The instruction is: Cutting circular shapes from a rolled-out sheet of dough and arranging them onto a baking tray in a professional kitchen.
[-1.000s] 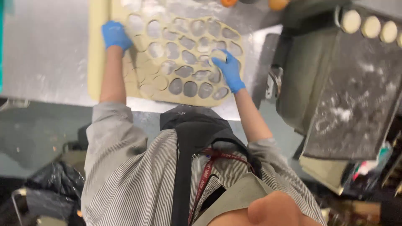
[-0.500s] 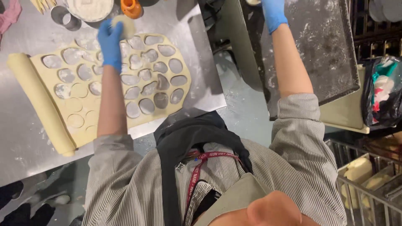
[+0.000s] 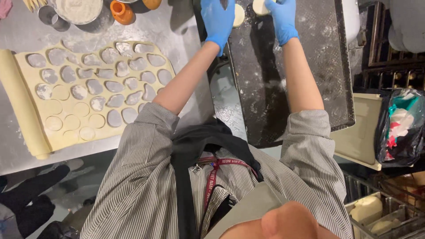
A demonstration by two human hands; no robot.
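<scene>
Steel bench (image 3: 177, 31) at 9 o'clock, dusted with flour; dark baking tray (image 3: 301, 84) at 1 o'clock. Dough sheet (image 3: 88, 88) seen mostly punched: many holes emptied, a cluster of cut rounds at its near-left corner not yet lifted. Tray judged barely filled, with only two dough discs seen at its far edge. Left hand (image 3: 218, 20), blue-gloved, lies beside one disc (image 3: 239, 15); whether it pinches cannot be told. Right hand (image 3: 281, 17) is closed around the other disc (image 3: 260, 6). Flour bowl (image 3: 77, 9) and orange cup (image 3: 121, 12) noted at 11 o'clock, bin bag (image 3: 400, 126) at 3 o'clock.
</scene>
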